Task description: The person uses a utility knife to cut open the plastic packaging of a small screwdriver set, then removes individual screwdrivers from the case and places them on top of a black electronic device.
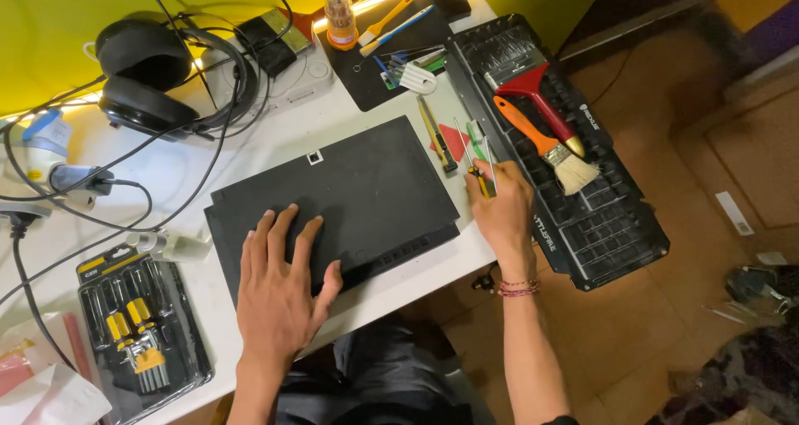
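Flat on the dark laptop base (337, 200), near its front edge, lies the left hand (279, 288), palm down with fingers spread apart and pressing on nothing but the smooth panel. That laptop sits closed and upside down across the middle of the white table (250, 138), its front corner jutting slightly past the table edge. At the laptop's right side the right hand (502, 213) rests on the table with its fingers drawn together around a small screwdriver (476, 165) with a yellow-and-black handle; the thin shaft points away from the person, though exactly how tightly the fingertips pinch it is hard to make out. Beyond that hand a black keyboard (583, 217) lies tilted off the table's right end, carrying two paintbrushes (541, 129), one red-handled and one orange-handled. Just beside the screwdriver lies a yellow-and-black utility knife (437, 134). To the left of the laptop sits a blister pack of screwdrivers (137, 325), and black headphones (146, 79) with tangled cables rest farther back.
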